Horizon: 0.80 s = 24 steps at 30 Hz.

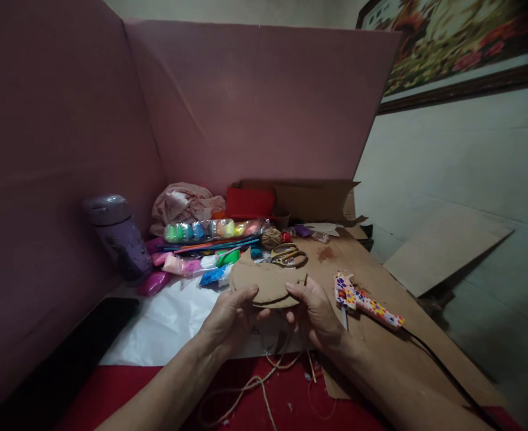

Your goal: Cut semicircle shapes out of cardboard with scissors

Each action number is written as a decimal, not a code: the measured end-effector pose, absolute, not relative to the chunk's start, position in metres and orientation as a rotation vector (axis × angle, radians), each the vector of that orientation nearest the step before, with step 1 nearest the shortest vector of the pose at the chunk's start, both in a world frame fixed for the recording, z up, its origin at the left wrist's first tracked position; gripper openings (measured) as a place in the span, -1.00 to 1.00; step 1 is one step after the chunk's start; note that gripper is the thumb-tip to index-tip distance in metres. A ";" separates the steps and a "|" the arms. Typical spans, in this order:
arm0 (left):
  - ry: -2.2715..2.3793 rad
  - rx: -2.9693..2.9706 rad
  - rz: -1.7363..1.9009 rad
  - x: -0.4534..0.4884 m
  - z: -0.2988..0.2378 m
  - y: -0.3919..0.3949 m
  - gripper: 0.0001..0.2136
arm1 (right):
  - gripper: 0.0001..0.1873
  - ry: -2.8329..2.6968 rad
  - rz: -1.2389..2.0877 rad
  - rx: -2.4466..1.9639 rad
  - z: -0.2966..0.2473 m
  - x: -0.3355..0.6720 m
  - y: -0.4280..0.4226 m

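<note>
Left hand (pixel 231 318) and right hand (pixel 315 308) pinch layered cardboard (pixel 266 282) above the worktop (pixel 124 392), toward its near edge; long axis left-to-right, 1 pointed tip facing away.

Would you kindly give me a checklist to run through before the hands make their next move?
1. Cardboard piece held: ok, the left hand and right hand both grip it.
2. Edges lined up: not ok, a lower layer shows below the upper one.
3. String tidy: not ok, it lies loosely looped over the red cloth.
4. Scissors in sight: ok, partly visible just beyond the cardboard piece.
5. Glue gun cool: cannot tell, its heat does not show.
</note>
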<state>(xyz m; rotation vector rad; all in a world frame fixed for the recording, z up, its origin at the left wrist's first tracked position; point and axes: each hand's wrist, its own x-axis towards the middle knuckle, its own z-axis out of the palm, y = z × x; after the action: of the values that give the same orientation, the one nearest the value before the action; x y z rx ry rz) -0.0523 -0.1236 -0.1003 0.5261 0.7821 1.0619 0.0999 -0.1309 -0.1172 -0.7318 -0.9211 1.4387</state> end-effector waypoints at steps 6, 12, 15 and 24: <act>0.758 0.532 1.084 -0.052 -0.100 -0.123 -0.79 | -0.66 -0.910 1.467 -0.730 -0.118 0.100 -0.131; 0.738 0.577 1.097 -0.053 -0.103 -0.122 -0.75 | -0.70 -0.929 1.451 -0.721 -0.118 0.100 -0.131; 0.728 0.609 1.093 -0.053 -0.105 -0.122 -0.77 | -0.67 -0.930 1.446 -0.741 -0.118 0.101 -0.130; 0.748 0.715 1.119 -0.051 -0.100 -0.126 -0.81 | -0.63 -0.930 1.439 -0.779 -0.118 0.101 -0.129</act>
<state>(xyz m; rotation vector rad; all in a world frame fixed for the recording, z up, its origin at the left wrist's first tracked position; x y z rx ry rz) -0.0510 -0.1257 -0.1001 0.7149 0.7483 1.1189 0.1013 -0.1289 -0.1184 -0.7787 -0.9305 1.4388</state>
